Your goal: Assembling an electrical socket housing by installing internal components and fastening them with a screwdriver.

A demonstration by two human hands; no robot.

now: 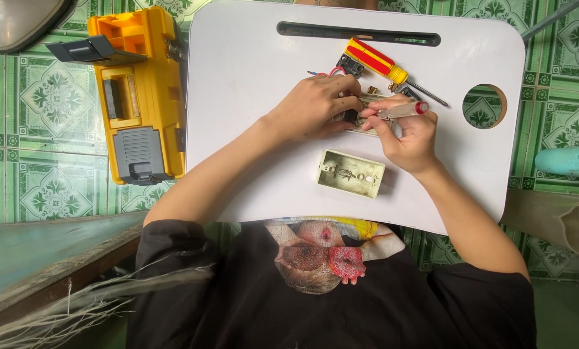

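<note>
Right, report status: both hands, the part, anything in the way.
Left hand clamped on the small switch part. Right hand gripping a small screwdriver, tip at the part. Empty box and red-yellow screwdriver close by, not obstructing.

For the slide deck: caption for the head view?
Left hand steadies a switch plate; right hand holds a small screwdriver.

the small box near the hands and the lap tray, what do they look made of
Small box: apparently moulded plastic, cream and yellowed, with thin walls and screw holes in its floor. Lap tray: smooth matte white, looks like plastic or laminated board; the cut slot and round hole don't settle which.
</note>
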